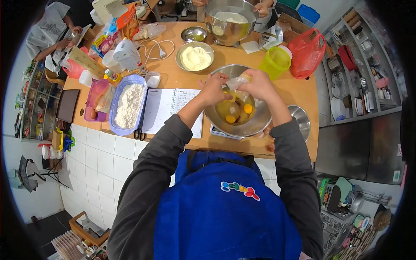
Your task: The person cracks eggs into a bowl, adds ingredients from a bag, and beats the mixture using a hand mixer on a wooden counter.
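A large steel mixing bowl [261,121] stands in front of me at the table's near side. Raw eggs lie in it, with several orange yolks [248,108] in clear egg white. My right hand [262,84] is over the bowl, its fingers closed on a small crumpled clear plastic bag [237,82]. From the left, my left hand [213,89] reaches over the rim, its fingers bent and pinching at the bag's near edge. The bag's contents are hard to make out. Partly under the bowl sits a flat pale device [222,132], mostly hidden.
Left of the bowl lie an open notebook [159,112], scissors [139,133] and a lilac tub of flour [122,125]. Beyond are a bowl of pale powder [210,65], a hand mixer [126,53], a yellow-green container [275,63] and a red bag [305,56]. Another person's hands [262,8] hold a large bowl [229,37].
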### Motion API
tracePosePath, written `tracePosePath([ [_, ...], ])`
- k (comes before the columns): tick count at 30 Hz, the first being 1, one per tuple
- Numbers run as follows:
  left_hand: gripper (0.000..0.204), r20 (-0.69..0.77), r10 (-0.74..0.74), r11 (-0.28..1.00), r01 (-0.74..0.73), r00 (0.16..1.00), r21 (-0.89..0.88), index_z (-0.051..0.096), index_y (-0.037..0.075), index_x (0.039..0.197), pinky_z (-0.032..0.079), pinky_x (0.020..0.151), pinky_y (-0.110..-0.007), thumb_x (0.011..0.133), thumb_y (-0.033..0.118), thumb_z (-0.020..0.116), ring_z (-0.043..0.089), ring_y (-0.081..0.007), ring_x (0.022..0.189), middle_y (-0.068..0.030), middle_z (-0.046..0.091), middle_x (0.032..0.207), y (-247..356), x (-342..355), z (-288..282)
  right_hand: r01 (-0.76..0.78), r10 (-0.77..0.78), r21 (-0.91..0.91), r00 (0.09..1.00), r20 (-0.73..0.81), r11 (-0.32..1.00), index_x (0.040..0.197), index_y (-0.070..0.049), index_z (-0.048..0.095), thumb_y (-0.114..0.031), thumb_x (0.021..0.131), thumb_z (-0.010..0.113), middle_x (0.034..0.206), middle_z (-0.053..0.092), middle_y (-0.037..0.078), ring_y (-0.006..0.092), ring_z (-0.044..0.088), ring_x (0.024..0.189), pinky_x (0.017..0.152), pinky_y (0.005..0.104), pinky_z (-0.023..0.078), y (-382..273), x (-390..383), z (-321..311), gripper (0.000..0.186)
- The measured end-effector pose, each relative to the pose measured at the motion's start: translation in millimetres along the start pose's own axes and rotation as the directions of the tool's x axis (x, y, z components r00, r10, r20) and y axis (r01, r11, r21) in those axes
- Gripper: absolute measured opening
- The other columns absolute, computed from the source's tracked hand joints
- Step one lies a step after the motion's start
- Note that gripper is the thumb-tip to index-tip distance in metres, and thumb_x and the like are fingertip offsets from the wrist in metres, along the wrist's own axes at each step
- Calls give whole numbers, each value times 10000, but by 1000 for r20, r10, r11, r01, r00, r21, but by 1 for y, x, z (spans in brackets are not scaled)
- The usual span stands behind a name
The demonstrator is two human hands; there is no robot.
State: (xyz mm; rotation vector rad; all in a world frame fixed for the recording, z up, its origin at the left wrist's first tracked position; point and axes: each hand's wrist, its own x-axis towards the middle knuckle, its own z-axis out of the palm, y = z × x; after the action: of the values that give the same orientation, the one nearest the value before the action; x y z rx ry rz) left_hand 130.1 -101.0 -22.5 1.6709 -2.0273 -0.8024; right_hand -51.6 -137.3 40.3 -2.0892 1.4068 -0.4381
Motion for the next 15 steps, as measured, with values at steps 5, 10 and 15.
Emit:
tracePosePath([
  [5,577,-23,-6,1000,6,1000,-24,613,152,1118,138,983,-632,601,337,790,347,-284,1233,-44,467,1256,0,-2,1,-15,15,-8,1000,27,1000,935,4,659,-233,590,753,830,657,186,275,638,779,721,341,487,0,-2,-10,429],
  [10,762,-60,74,990,-80,996,-120,544,156,1213,151,959,-626,543,389,819,346,-286,1258,-56,471,1289,4,-1,3,-29,33,-39,996,85,999,980,22,643,-250,597,752,878,650,213,310,639,816,738,360,491,0,-2,-13,482],
  [15,812,-36,174,947,-177,984,-269,478,154,1268,168,998,-545,560,344,829,450,-260,1194,-64,537,1239,30,3,4,-18,18,13,999,49,1000,933,23,650,-214,606,738,830,645,213,315,639,784,715,366,493,2,-3,-10,413],
])
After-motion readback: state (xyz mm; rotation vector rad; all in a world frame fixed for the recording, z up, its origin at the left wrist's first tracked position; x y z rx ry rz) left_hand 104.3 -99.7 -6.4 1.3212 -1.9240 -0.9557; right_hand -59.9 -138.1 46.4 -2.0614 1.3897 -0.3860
